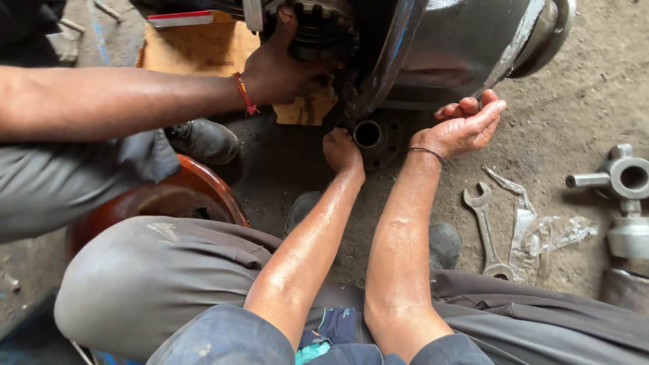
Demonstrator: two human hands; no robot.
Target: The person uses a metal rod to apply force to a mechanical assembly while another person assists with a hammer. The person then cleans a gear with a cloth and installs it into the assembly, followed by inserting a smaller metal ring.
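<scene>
Both hands (341,150) under metal housing (460,47)

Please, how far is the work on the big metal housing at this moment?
Done, it seems: a gear already sits in the metal housing. In hand: the left hand presses beside the round hub under it, the right hand is cupped open below the housing, and a co-worker's hand grips the gear. Left: the spanner and cross-shaped part lie unused on the ground.

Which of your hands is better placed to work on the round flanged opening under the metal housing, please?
Probably the left hand: its fist already rests against the flanged opening, while the right hand is open, palm up, off to the side under the housing.
</scene>
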